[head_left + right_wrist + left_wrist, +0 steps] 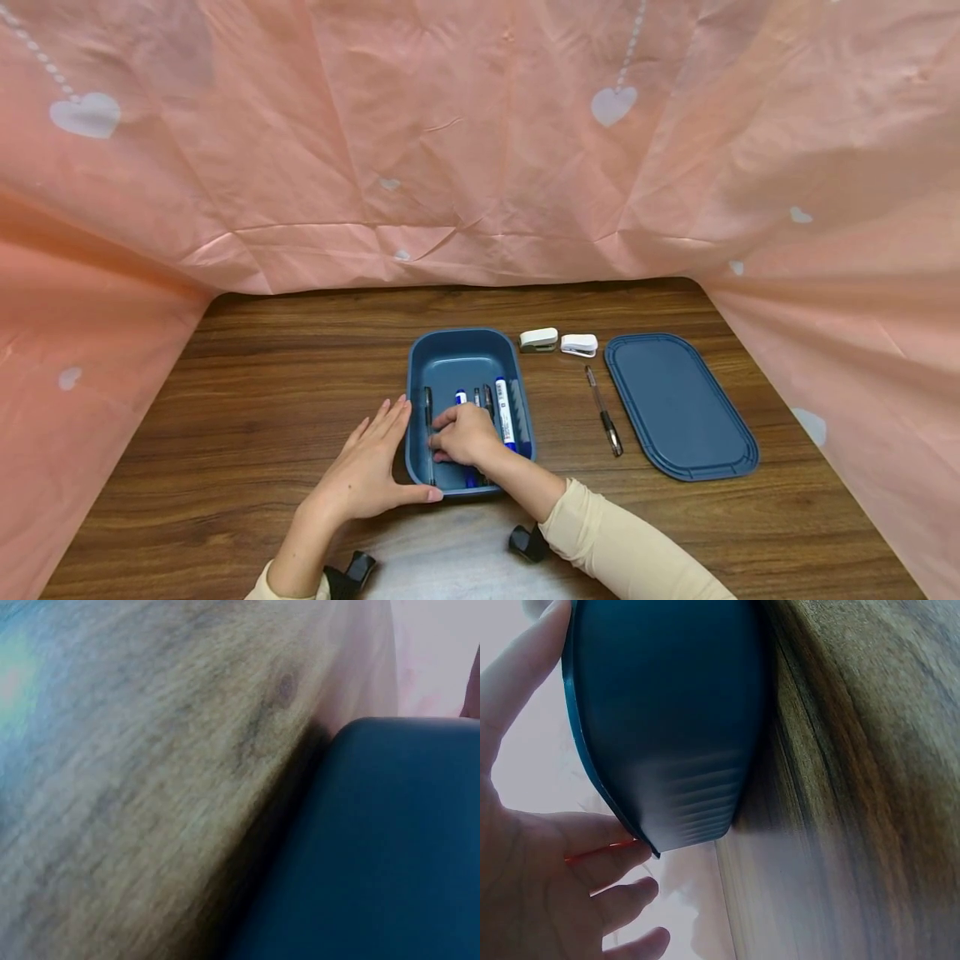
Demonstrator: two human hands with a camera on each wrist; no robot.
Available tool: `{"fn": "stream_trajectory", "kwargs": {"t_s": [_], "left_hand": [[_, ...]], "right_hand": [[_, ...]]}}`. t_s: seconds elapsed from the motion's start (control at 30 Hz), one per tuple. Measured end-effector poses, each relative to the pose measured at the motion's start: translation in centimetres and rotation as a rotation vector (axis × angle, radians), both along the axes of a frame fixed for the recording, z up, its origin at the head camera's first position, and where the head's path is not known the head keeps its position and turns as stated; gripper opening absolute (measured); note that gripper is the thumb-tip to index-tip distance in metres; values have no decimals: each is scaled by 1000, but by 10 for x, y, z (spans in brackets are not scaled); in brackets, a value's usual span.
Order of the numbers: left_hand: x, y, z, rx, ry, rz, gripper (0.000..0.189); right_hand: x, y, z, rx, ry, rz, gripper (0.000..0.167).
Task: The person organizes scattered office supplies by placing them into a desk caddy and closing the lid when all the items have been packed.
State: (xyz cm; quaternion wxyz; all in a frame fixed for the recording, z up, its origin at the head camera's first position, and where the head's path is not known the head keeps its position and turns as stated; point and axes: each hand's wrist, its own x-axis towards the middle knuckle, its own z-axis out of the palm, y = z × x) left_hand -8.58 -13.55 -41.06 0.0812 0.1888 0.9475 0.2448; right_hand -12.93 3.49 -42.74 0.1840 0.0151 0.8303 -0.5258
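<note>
Blue rounded-rectangular plastic box (461, 332); left hand (367, 473), fingers spread, best steadies it; right hand (469, 435) at slim black-and-clear pen (429, 407), finger pinch unclear; pen best laid lengthwise.

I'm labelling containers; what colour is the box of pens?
The box is blue, clearest in the head view.

Pink cloth (495, 158) printed with white hearts (613, 106) hangs creased around the back, left and right edges of the brown wood-grain worktop (247, 400). Pale glare (450, 554) lies toward its front edge.
</note>
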Motion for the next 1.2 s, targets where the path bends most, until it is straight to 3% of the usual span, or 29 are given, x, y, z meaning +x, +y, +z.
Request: {"fn": "stream_trajectory", "kwargs": {"t_s": [0.3, 0.67, 0.9, 1.2], "left_hand": [[0, 0, 0, 1, -5, 10, 119], [0, 1, -1, -7, -10, 19, 121], [-1, 1, -1, -14, -19, 25, 122], [0, 2, -1, -21, -23, 20, 122]], "right_hand": [[-4, 13, 11, -83, -12, -1, 29], [-14, 54, 51, -268, 36, -104, 28], [-17, 85, 77, -319, 67, -128, 33], [-14, 129, 91, -290, 203, -174, 41]]}}
